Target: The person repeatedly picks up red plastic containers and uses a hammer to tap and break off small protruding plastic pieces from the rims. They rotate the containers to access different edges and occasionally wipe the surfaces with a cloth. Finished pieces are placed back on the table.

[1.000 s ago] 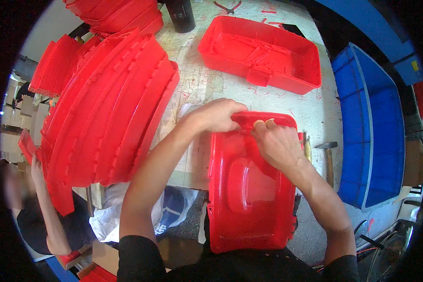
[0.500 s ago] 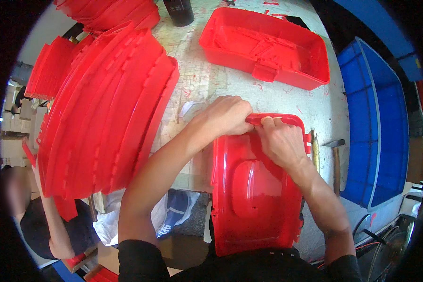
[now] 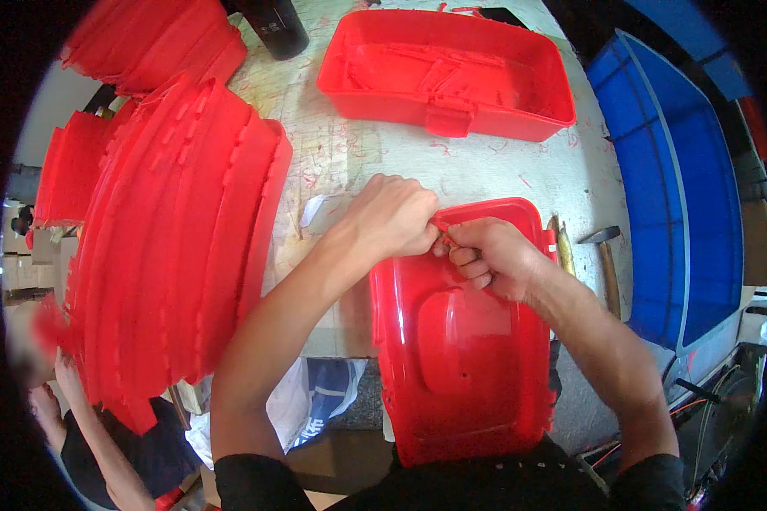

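Note:
A glossy red plastic lid (image 3: pixel 510 375) with a rounded raised panel leans across the table's front edge, its near end against my body. My left hand (image 3: pixel 394 215) is closed at the lid's far left corner; its fingertips are hidden from me. Close beside it, over the lid's far part, my right hand (image 3: pixel 496 257) is closed with thumb and finger pinching a small red plastic piece (image 3: pixel 441 227). The hands nearly touch there.
A red toolbox-shaped bin (image 3: pixel 452 119) holding thin red scraps stands farther back. Stacked red lids (image 3: pixel 170 247) rise on the left, near another person's arm (image 3: pixel 102 443). A hammer (image 3: pixel 607 264), a blue crate (image 3: pixel 656 196) and a black cup (image 3: pixel 273 30) are around.
My right hand has turned and come away from the lid's far edge, now pinching the red piece. The view has shifted slightly right. The other person's arm at the left has moved.

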Tool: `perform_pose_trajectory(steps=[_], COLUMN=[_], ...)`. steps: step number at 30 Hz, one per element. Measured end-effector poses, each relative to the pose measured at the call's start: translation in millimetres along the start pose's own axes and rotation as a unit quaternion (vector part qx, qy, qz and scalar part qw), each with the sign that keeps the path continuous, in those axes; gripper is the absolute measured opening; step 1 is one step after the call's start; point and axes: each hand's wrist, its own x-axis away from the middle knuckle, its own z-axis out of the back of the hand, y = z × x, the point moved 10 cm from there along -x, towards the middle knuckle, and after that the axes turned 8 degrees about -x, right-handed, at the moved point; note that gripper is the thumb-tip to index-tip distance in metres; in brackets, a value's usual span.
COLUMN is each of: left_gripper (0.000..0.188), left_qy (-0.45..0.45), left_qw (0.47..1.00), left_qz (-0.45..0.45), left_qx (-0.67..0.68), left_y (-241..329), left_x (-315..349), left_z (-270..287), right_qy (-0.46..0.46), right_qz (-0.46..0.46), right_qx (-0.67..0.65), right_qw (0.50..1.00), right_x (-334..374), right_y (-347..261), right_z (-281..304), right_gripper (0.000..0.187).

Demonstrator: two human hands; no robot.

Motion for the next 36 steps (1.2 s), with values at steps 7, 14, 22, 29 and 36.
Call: perform_pose_trajectory(steps=[7, 14, 22, 29, 36], left_gripper=[0.02, 0.02, 0.018, 0.016, 0.013], left_qy=[0.045, 0.044, 0.047, 0.03, 0.073], left_qw=[0.998, 0.998, 0.998, 0.997, 0.994], left_qz=[-0.03, -0.036, -0.042, -0.067, -0.082], left_qx=[-0.012, 0.0, -0.008, -0.012, 0.0], left_y=[6, 7, 10, 17, 18], left_x=[1, -1, -3, -9, -6], left_z=[3, 0, 2, 2, 5], right_qy=[-0.034, -0.001, 0.011, 0.03, 0.174], right_qz=[0.055, 0.085, 0.009, 0.069, 0.257], right_qx=[-0.078, -0.038, 0.048, -0.1, 0.264], right_qw=[0.995, 0.996, 0.999, 0.992, 0.913], right_x=[14, 39, 12, 7, 13], right_y=[2, 2, -7, 1, -37], right_z=[0, 15, 4, 4, 9], right_gripper=[0.022, 0.041, 0.017, 0.019, 0.028])
